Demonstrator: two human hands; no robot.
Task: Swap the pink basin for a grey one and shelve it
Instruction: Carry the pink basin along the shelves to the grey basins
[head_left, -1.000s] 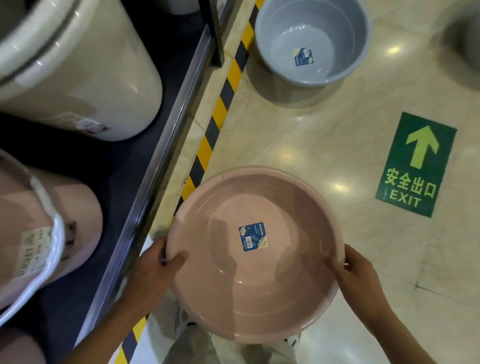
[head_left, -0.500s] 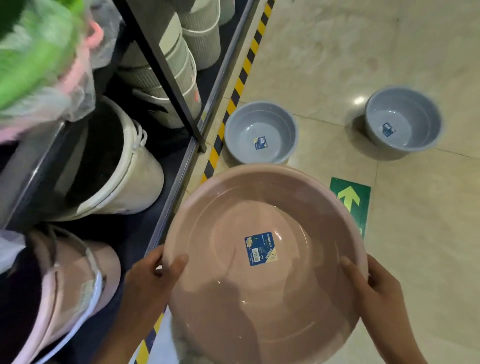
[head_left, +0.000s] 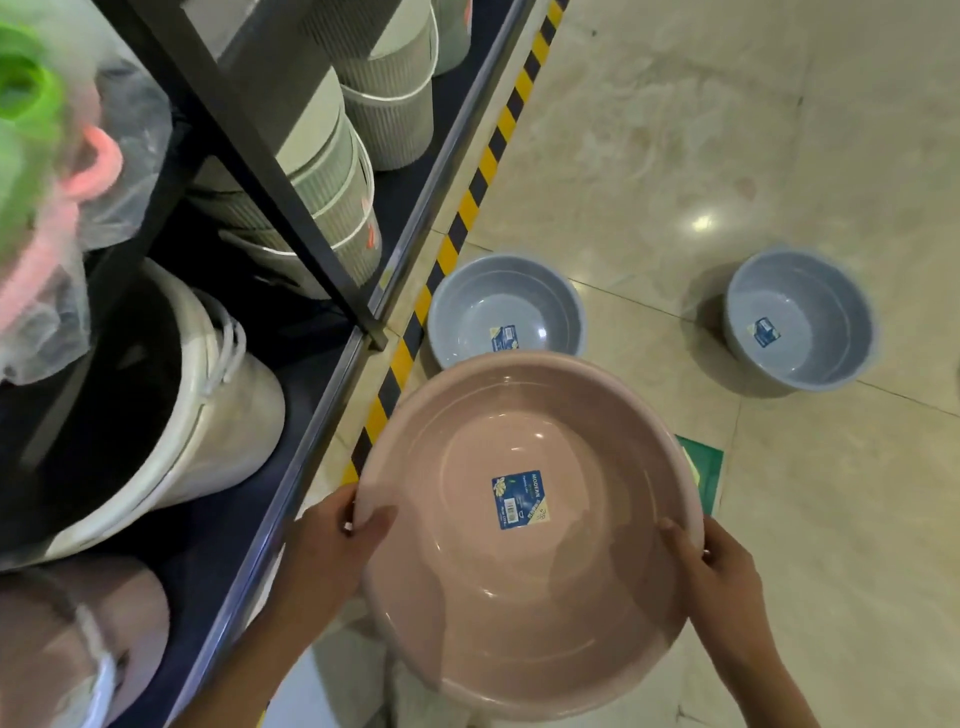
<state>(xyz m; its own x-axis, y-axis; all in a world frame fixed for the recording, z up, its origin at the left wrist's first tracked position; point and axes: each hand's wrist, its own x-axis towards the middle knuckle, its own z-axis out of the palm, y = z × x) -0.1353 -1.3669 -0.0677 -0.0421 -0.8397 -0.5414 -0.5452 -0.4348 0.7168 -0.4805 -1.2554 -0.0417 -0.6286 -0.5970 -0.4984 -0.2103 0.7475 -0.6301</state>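
I hold a large pink basin (head_left: 530, 582) in the air above the floor, a blue label stuck inside its bottom. My left hand (head_left: 337, 540) grips its left rim with the thumb inside. My right hand (head_left: 711, 566) grips the right rim. Two grey basins stand on the floor beyond it: the nearer grey basin (head_left: 498, 306) beside the striped tape, its near edge hidden by the pink one, and the farther grey basin (head_left: 810, 332) to the right.
A dark shelf unit (head_left: 322, 379) runs along the left, carrying a cream bucket (head_left: 208, 415), stacked ribbed bins (head_left: 353, 171) and a pink bucket (head_left: 104, 623). Yellow-black tape (head_left: 467, 208) marks the shelf's foot. A green exit sign (head_left: 706, 467) lies on the marble floor.
The view has tilted up and the pink basin has risen with both hands on it. The second grey basin came into view; the exit sign is now mostly hidden behind the pink basin.
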